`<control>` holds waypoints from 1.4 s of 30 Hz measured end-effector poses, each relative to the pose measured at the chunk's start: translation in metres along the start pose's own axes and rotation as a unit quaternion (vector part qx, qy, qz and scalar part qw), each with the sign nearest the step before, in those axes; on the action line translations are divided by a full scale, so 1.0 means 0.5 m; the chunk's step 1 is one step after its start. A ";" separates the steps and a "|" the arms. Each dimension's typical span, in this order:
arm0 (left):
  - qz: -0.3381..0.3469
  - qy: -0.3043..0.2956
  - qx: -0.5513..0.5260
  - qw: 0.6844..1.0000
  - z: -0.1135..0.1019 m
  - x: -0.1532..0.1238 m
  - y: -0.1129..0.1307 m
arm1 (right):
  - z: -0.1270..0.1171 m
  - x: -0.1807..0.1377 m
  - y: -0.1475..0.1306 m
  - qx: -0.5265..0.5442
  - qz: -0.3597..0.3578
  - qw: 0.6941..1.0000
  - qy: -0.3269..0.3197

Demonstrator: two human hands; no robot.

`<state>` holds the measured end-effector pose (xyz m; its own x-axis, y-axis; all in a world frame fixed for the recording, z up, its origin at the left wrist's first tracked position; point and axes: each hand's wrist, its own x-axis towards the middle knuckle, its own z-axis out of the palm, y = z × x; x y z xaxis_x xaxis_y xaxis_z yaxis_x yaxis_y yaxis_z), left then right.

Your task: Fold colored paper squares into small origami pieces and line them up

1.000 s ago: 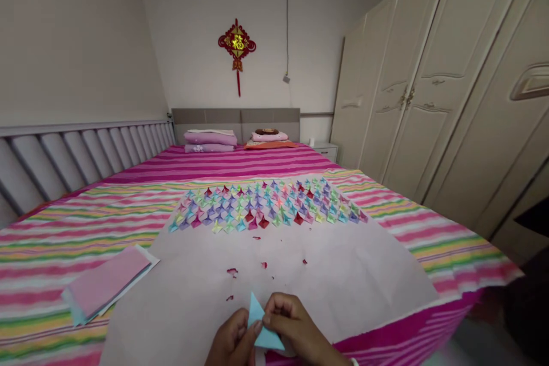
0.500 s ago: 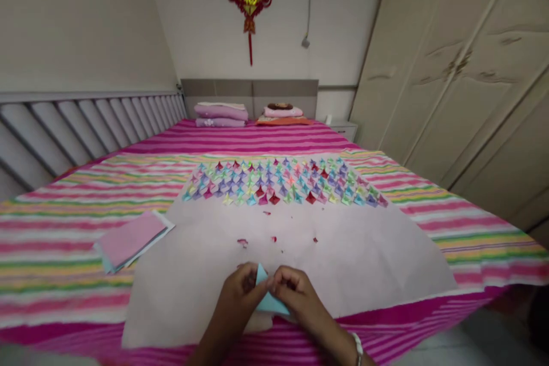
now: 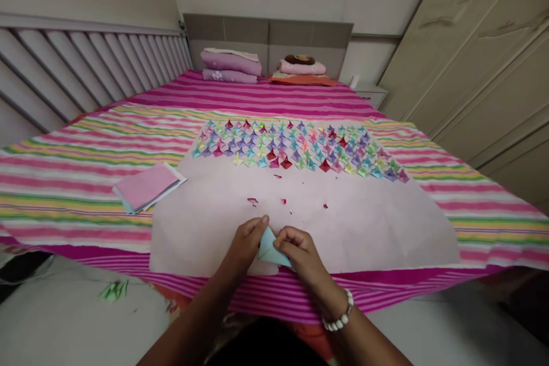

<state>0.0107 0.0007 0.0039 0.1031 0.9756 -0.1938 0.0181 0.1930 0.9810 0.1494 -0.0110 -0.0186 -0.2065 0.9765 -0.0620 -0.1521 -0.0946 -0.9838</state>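
Between my two hands is a light-blue folded paper (image 3: pixel 271 251), roughly triangular, held over the near edge of a large pale sheet (image 3: pixel 364 217). My left hand (image 3: pixel 249 240) pinches its left side, thumb near the top corner. Fingers of my right hand (image 3: pixel 300 246) are closed on its right edge, and a white bead bracelet (image 3: pixel 340 317) circles that wrist. Beyond them, small red and pink scraps (image 3: pixel 253 201) lie on the sheet. Rows of many-coloured folded paper pieces (image 3: pixel 281 143) cover its far part.
A stack of coloured paper (image 3: pixel 146 186), pink on top, lies left on the striped bedspread (image 3: pixel 64 183). Folded bedding (image 3: pixel 231 66) rests by the headboard (image 3: pixel 244 28). A rail (image 3: pixel 111 63) runs along the left. Green paper (image 3: pixel 114 290) lies on the floor.
The view has tipped downward, so the bed appears higher and the floor shows. My left thumb has shifted to the paper's top corner; both hands still hold the light-blue paper.
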 end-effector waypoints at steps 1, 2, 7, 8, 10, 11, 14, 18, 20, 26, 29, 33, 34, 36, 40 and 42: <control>-0.001 -0.018 -0.011 1.000 -0.002 -0.002 0.002 | 0.000 0.002 0.003 0.010 0.001 1.000 0.015; 0.006 -0.036 -0.017 0.999 -0.005 -0.005 0.003 | 0.000 0.004 0.006 0.021 0.001 0.999 0.033; 0.020 -0.047 -0.011 0.999 -0.020 -0.013 -0.013 | 0.001 0.006 0.014 0.049 -0.002 0.993 0.106; 0.015 -0.035 -0.008 0.999 -0.023 -0.013 -0.019 | 0.002 0.005 0.013 0.046 -0.004 0.993 0.108; 0.008 -0.020 -0.014 1.000 -0.027 -0.013 -0.027 | 0.004 0.002 0.009 0.036 -0.008 0.994 0.101; 0.003 -0.021 -0.026 0.999 -0.028 -0.013 -0.029 | 0.005 0.000 0.007 0.032 -0.010 0.995 0.093; -0.032 -0.046 -0.086 0.995 -0.027 -0.015 -0.029 | 0.006 -0.003 0.002 0.040 -0.017 0.998 0.056; -0.065 -0.078 -0.134 0.986 -0.024 -0.018 -0.026 | 0.002 -0.005 0.001 0.068 -0.010 0.997 0.017; -0.066 -0.083 -0.138 0.985 -0.023 -0.018 -0.027 | 0.001 -0.004 0.001 0.071 0.004 0.997 0.008; -0.075 -0.116 -0.156 0.978 -0.031 -0.020 -0.033 | 0.004 -0.004 -0.003 0.085 0.015 0.996 -0.003; -0.082 -0.116 -0.156 0.977 -0.037 -0.022 -0.035 | 0.005 -0.003 -0.005 0.101 0.020 0.995 0.002; -0.080 -0.099 -0.159 0.979 -0.036 -0.021 -0.034 | 0.003 0.000 -0.003 0.102 0.032 0.994 0.013; -0.074 -0.091 -0.152 0.981 -0.035 -0.020 -0.034 | 0.003 0.001 -0.002 0.094 0.029 0.995 0.014; -0.059 -0.075 -0.127 0.987 -0.032 -0.016 -0.035 | 0.003 0.003 0.000 0.076 0.017 0.997 0.015; -0.024 -0.045 -0.058 0.997 -0.028 -0.011 -0.034 | 0.005 0.008 0.002 0.035 0.001 0.999 0.034; -0.008 -0.024 -0.034 0.999 -0.027 -0.011 -0.030 | 0.006 0.011 0.001 0.004 -0.015 0.999 0.052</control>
<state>-0.0034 -0.0063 -0.0096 0.1500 0.9665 -0.2085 -0.0477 0.2177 0.9749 0.1455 -0.0063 -0.0191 -0.0998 0.9938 -0.0499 -0.1649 -0.0659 -0.9841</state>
